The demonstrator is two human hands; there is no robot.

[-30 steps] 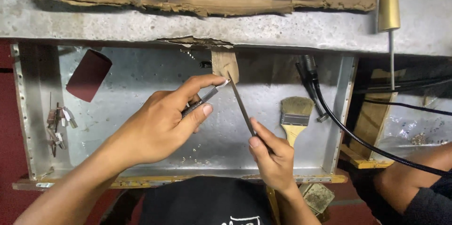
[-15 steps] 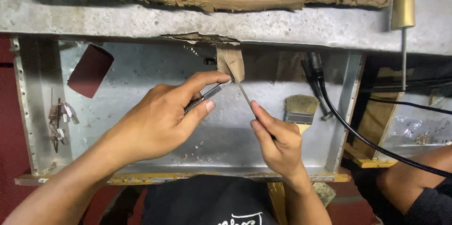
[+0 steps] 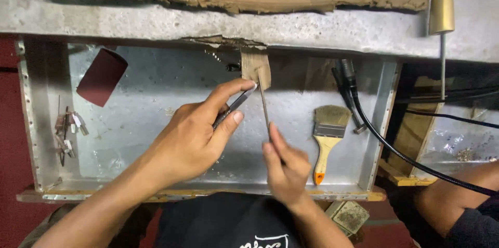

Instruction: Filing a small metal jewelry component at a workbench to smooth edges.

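Note:
My left hand (image 3: 195, 136) pinches a slim dark metal tool (image 3: 236, 105) between thumb and forefinger, its tip pointing up and right toward a small wooden peg (image 3: 255, 66) that juts from the bench edge. My right hand (image 3: 285, 167) grips a thin metal file (image 3: 264, 105), held nearly upright with its upper end beside the peg and close to the tool's tip. Both hands hover over a shallow metal tray (image 3: 156, 87).
In the tray lie a paintbrush with a wooden handle (image 3: 327, 136), a dark red piece of abrasive paper (image 3: 101, 76) and several small metal bits (image 3: 67, 131). A black cable (image 3: 395, 149) runs down the right. A brass-handled tool (image 3: 442, 4) hangs at top right. Another person's arm (image 3: 457, 201) rests at lower right.
My right hand has turned the file from a slant to nearly upright and shifted slightly left. My left hand holds its tool in much the same place.

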